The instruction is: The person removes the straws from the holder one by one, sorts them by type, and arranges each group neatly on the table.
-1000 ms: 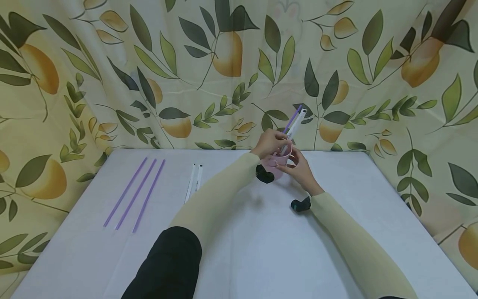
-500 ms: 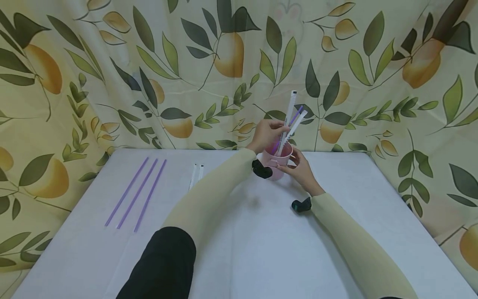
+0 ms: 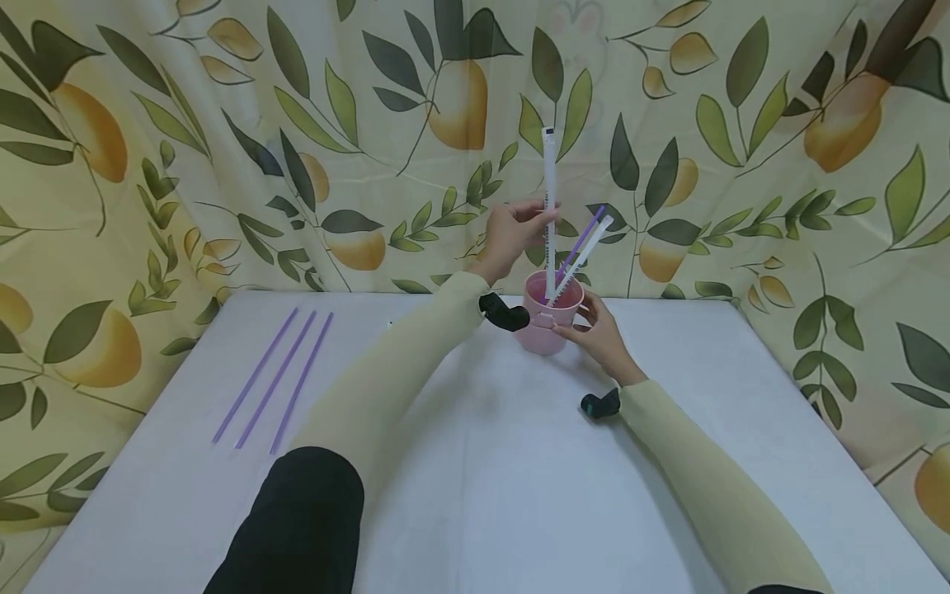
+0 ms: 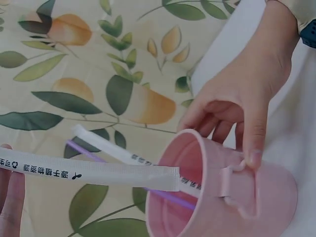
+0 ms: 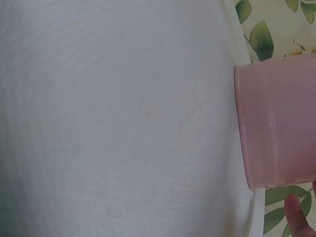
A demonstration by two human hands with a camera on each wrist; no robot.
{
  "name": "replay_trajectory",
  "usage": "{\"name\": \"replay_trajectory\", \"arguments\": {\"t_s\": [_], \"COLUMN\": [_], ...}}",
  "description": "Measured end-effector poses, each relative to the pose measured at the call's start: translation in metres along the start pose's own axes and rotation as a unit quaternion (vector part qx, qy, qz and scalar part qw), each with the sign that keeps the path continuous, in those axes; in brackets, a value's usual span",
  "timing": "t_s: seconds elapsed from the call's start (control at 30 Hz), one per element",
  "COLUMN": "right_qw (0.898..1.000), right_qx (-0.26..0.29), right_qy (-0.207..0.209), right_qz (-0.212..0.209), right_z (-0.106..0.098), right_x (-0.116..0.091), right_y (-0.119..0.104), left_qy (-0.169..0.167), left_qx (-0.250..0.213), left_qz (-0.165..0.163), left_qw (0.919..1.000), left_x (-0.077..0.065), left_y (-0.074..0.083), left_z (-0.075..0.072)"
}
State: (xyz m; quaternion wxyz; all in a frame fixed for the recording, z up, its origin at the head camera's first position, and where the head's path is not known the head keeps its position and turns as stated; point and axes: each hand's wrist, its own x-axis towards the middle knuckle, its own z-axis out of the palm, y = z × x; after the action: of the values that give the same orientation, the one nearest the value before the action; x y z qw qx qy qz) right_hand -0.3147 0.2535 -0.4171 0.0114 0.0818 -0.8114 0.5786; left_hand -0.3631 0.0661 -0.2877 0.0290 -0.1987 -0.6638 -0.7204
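My left hand (image 3: 510,235) pinches a white paper-wrapped straw (image 4: 94,173) printed with dark characters. The straw stands upright over the pink cup (image 3: 545,334), its lower end at the cup's mouth; whether it dips inside I cannot tell. Inside the cup lean another wrapped straw (image 3: 590,252) and a purple straw (image 3: 582,239), both slanting right. My right hand (image 3: 599,340) grips the cup from the right, thumb on the clip-like piece at its front and fingers behind. In the right wrist view only the lower cup (image 5: 276,123) and a fingertip (image 5: 294,212) show.
Several purple straws, one being this straw (image 3: 303,384), lie side by side on the white table (image 3: 519,495) at the left. A dark-tipped end (image 3: 391,323) peeks out behind my left sleeve. A fruit-and-leaf patterned curtain (image 3: 416,198) hangs behind the table's far edge.
My left hand has risen and moved slightly left, drawing the wrapped straw upward from the others in the cup. My left arm now covers most of the white straws on the table. The right hand stays put.
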Motion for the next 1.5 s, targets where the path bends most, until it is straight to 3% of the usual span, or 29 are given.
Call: {"name": "replay_trajectory", "arguments": {"t_s": [0.17, 0.4, 0.67, 0.87, 1.07, 1.3, 1.5], "right_qw": [1.000, 1.000, 1.000, 1.000, 1.000, 1.000, 1.000], "right_qx": [0.004, -0.002, -0.003, -0.019, -0.015, -0.013, -0.009], "right_qy": [-0.001, 0.004, 0.008, 0.015, 0.016, 0.009, 0.001], "right_qz": [0.001, -0.010, -0.012, -0.019, -0.010, -0.002, -0.003], "right_z": [0.002, 0.001, -0.001, -0.002, -0.003, -0.002, 0.000], "right_x": [-0.005, -0.005, 0.008, 0.011, 0.011, 0.007, -0.002], "right_y": [-0.010, -0.009, 0.017, 0.023, 0.023, 0.013, -0.003], "left_qy": [0.008, -0.004, 0.005, 0.023, 0.047, 0.042, 0.039], "left_qx": [-0.012, 0.014, 0.049, 0.079, 0.102, 0.116, 0.142], "left_qz": [0.007, -0.002, -0.063, -0.093, -0.127, -0.148, -0.180], "left_qw": [0.9999, 0.9999, 0.9968, 0.9923, 0.9855, 0.9813, 0.9725], "left_x": [-0.004, -0.017, -0.039, -0.053, -0.067, -0.083, -0.098], "left_y": [0.011, 0.017, 0.012, 0.006, -0.001, -0.003, -0.003], "left_z": [-0.014, -0.032, -0.054, -0.074, -0.095, -0.120, -0.137]}}
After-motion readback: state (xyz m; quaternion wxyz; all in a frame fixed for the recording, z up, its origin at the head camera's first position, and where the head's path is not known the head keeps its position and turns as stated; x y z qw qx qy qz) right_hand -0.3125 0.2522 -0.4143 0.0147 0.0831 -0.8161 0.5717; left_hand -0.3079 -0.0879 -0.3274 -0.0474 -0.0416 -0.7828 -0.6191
